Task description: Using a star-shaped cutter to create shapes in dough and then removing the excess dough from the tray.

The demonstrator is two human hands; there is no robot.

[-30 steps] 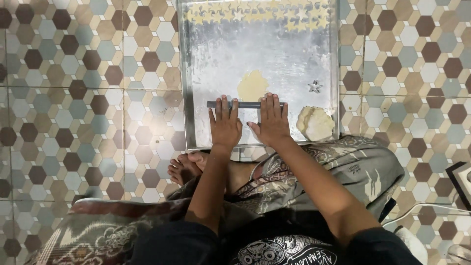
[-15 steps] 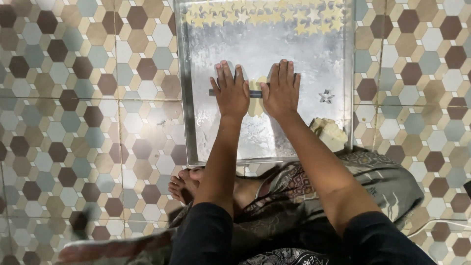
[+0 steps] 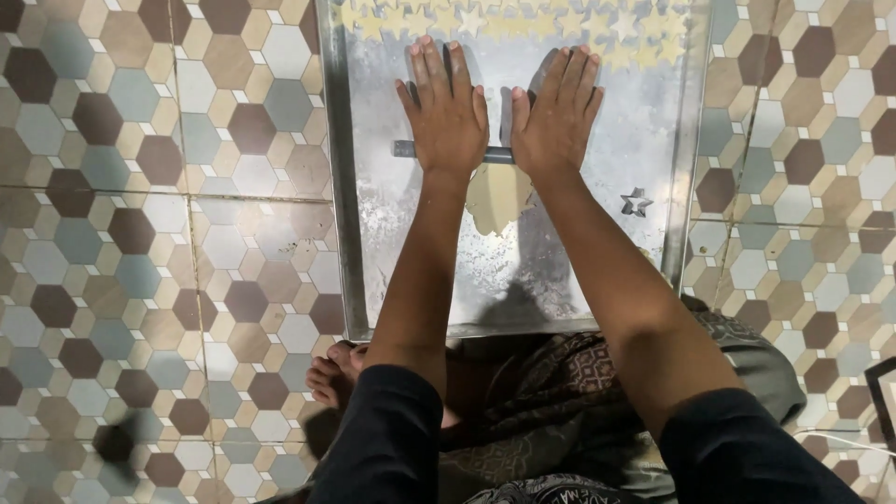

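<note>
Metal rod point(image 3: 497, 155) lies under both flat, released hands, left hand point(image 3: 446, 107) and right hand point(image 3: 556, 117), over the dough point(image 3: 497, 194) on the tray point(image 3: 338, 215).

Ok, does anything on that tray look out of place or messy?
Nothing stands out. Both hands, left hand and right hand, lie flat on the metal rod over the dough. The star cutter lies apart on the floured metal tray, with star cutouts along its far edge.
</note>
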